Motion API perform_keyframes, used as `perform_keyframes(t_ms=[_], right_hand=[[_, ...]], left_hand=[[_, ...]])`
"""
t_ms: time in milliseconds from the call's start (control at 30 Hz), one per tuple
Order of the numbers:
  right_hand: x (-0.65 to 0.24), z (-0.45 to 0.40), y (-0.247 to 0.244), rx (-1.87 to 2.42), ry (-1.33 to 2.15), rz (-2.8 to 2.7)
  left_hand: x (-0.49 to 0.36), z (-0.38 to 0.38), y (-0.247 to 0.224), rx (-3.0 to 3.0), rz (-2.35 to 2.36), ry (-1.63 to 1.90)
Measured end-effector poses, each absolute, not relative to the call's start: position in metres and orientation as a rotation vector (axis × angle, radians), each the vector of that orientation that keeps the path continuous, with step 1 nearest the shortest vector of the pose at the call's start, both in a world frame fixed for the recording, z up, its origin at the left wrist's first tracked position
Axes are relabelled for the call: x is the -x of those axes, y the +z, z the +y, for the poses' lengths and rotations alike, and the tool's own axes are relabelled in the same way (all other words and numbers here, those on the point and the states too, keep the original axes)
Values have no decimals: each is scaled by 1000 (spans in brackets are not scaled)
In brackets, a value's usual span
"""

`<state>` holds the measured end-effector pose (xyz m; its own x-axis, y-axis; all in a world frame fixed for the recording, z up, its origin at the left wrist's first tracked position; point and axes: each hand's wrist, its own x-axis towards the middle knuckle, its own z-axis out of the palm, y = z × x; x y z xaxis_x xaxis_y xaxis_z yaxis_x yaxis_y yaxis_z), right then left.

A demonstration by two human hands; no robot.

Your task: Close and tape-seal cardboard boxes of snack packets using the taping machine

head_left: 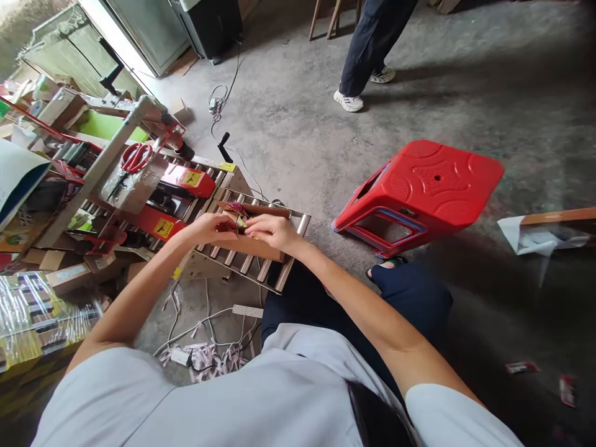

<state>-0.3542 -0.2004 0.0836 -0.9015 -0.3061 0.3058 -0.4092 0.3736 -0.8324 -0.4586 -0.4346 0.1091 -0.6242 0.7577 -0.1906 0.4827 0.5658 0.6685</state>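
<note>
An open brown cardboard box (267,249) sits on the metal rollers of a conveyor (293,239). My left hand (215,228) reaches over the box's left end, fingers closed at a small shiny, colourful packet (241,222). From the right, my right hand (274,232) comes over the box with its fingers bent and pinched on the same packet. More purple and yellow wrapping shows behind the fingers inside the box. The hands cover much of the box's contents, and the packet's print is too small to read.
Left of the box stands a carton-sealing machine (162,205) with red-handled scissors (136,158) on it. A red plastic stool (437,180) stands at right. Cables and a power strip (248,311) lie below the conveyor. Another person's legs (367,49) are farther back.
</note>
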Motion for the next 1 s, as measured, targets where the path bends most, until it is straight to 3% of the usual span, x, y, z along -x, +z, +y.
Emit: perform_keyframes(t_ms=[200,333,500,667,1000], right_hand=[[341,-183,104,-207,905,-2611],[344,-188,90,-120,960,-2819],[341,-189,86,-120,998,-2863],[337,-184,91,-140,1010,-2855],[340,-184,77,-114,906,-2826]], left_hand=[[447,-415,88,-934,2917,295],[429,-410,76,-738,3249,422],[414,-388,59,-1004,3194,788],[403,-378,63,-1166,3064,536],[427,-345,74,-934,3015,-8]])
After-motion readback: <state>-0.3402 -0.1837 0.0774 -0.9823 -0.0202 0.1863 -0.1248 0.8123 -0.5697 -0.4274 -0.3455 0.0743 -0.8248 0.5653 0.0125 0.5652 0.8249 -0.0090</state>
